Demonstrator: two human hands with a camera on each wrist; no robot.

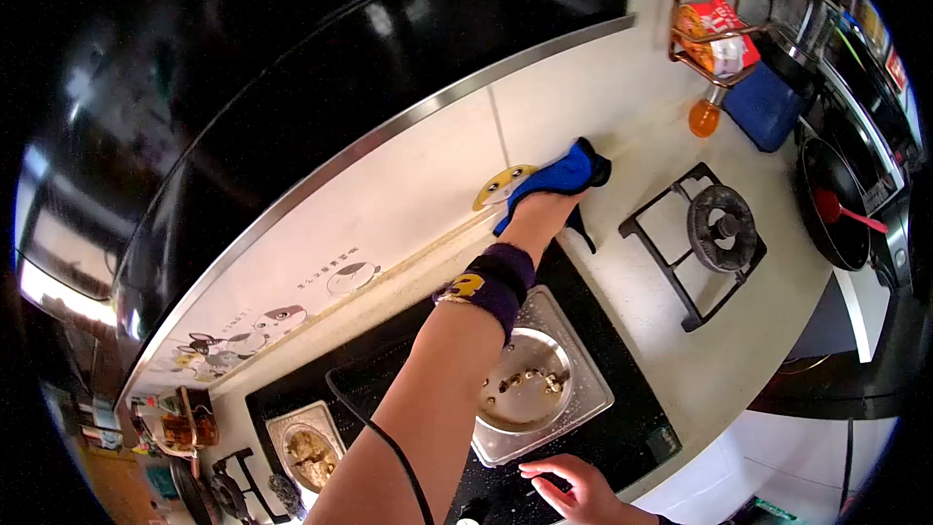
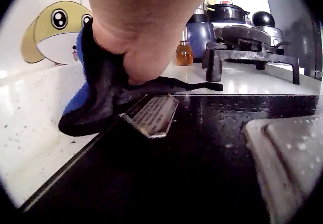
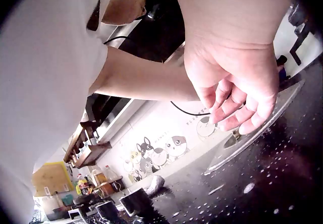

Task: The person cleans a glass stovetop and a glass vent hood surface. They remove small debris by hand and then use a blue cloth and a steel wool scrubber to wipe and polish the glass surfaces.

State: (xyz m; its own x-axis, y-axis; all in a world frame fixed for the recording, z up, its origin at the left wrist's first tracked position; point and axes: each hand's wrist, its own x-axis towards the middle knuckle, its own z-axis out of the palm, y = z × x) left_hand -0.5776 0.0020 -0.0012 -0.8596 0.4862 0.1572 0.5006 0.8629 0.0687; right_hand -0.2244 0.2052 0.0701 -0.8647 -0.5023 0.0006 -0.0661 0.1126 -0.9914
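Observation:
At the back edge of the black hob, my left hand grips a blue and black cloth against the counter beside the wall. In the left wrist view, the cloth is bunched under the hand, which hides most fingers; a dark strip trails right, above a printed label. My right hand hovers over the hob's front, holding nothing. Its fingers hang loosely curled in the right wrist view. A round metal burner recess with food bits lies under my left forearm.
A black pan support with a burner part stands on the right counter. Beyond are an orange bottle, a wire rack and a pan. A second dirty burner recess is at left. A cable crosses my left arm.

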